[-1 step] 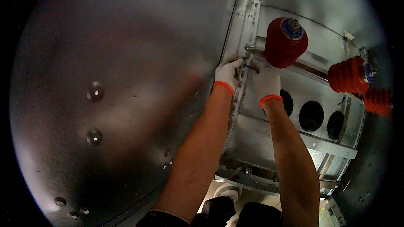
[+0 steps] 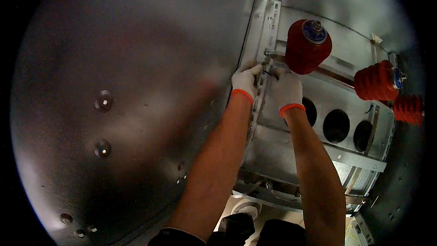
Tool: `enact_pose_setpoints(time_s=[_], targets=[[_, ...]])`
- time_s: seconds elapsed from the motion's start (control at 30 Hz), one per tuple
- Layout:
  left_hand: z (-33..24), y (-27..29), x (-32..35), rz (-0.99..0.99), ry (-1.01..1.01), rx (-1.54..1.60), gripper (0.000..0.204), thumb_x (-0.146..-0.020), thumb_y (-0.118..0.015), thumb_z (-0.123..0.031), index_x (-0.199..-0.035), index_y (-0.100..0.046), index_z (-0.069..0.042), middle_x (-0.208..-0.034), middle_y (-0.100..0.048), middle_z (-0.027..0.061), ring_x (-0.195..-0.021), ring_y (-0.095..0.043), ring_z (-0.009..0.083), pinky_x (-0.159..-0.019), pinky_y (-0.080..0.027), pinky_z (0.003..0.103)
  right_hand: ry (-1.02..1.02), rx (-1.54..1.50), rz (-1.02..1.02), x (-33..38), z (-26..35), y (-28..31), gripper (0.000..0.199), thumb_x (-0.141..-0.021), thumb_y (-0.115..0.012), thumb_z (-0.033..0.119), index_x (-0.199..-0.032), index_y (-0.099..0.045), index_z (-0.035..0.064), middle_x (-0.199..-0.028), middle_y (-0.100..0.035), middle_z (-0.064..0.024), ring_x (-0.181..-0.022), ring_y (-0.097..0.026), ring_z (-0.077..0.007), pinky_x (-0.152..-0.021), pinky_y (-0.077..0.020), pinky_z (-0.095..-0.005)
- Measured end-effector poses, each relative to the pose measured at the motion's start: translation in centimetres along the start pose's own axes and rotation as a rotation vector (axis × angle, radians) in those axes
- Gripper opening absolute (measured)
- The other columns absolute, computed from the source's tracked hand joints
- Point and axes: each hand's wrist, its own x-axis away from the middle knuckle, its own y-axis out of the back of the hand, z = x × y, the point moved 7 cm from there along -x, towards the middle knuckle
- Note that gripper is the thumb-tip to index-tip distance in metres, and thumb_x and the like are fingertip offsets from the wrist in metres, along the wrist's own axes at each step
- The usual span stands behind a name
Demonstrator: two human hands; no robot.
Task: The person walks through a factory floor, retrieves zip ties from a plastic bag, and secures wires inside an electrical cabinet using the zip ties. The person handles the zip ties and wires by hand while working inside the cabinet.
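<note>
The left gloved hand (image 2: 245, 80) sits at the slotted metal rail (image 2: 274, 20), its fingers bent in toward the edge, though I can't tell whether they have hold of anything. Just right of those fingertips, a thin dark rod (image 2: 267, 72) slants across the gap between the hands, its long axis crosswise to the rail (which climbs away, leaning right). The right gloved hand (image 2: 289, 86) seems nearer, fingers curled at the rod's right end, how firmly I can't make out, beside the red insulator (image 2: 306, 48).
</note>
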Motion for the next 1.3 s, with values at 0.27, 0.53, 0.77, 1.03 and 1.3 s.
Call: enact_pose_setpoints(time_s=[0.27,0.53,0.77,1.03,1.3], targets=[[-3.1,0.4,3.1,-0.039,-0.311,-0.396,0.030,-0.083,-0.074,-0.004,-0.112,-0.070,0.003,-0.107,-0.073,0.0112,-0.092,-0.069,0.0189,-0.081,-0.054,0.031,0.305,-0.069,0.341,2.6,-0.1,2.6,0.036,-0.094,-0.053,0.016,-0.126,-0.062,0.0042,-0.107,-0.068,-0.0251,-0.098,-0.067,-0.0399,-0.088,-0.0523,-0.0472],[-6.6,-1.6,4.6,-0.230,-0.858,-1.331,0.026,-0.085,-0.071,-0.014,-0.107,-0.073,0.001,-0.098,-0.073,0.0198,-0.092,-0.071,0.0323,-0.085,-0.053,0.037,0.218,0.207,0.204,0.6,1.4,1.2,0.031,-0.093,-0.052,0.014,-0.120,-0.065,0.0034,-0.109,-0.069,-0.0223,-0.094,-0.069,-0.0374,-0.082,-0.0559,-0.0459],[-1.3,3.2,-1.6,-0.047,-0.189,-0.828,0.042,-0.093,-0.066,-0.033,-0.118,-0.069,0.001,-0.104,-0.071,0.0230,-0.093,-0.068,0.0364,-0.087,-0.051,0.042,0.007,0.190,0.213,0.2,2.9,2.4,0.025,-0.089,-0.052,0.009,-0.102,-0.071,0.0003,-0.105,-0.069,-0.0253,-0.099,-0.068,-0.0398,-0.086,-0.0562,-0.0448],[0.9,0.1,-1.3,0.065,0.313,-0.246,0.034,-0.096,-0.065,-0.031,-0.109,-0.070,0.000,-0.102,-0.071,0.0102,-0.084,-0.066,0.0240,-0.071,-0.053,0.039,-0.072,0.035,0.182,-1.1,2.8,0.1,0.024,-0.088,-0.055,0.013,-0.097,-0.071,-0.0027,-0.104,-0.069,-0.0274,-0.103,-0.067,-0.0412,-0.089,-0.0546,-0.0462],[1.0,-0.4,-2.4,0.086,0.345,-0.259,0.023,-0.098,-0.063,-0.027,-0.102,-0.072,-0.006,-0.094,-0.073,0.0066,-0.081,-0.067,0.0221,-0.073,-0.054,0.036,-0.085,0.013,0.152,-1.6,1.2,-1.3,0.027,-0.089,-0.056,0.018,-0.101,-0.073,0.0007,-0.106,-0.071,-0.0243,-0.102,-0.069,-0.0372,-0.089,-0.0555,-0.0458]])
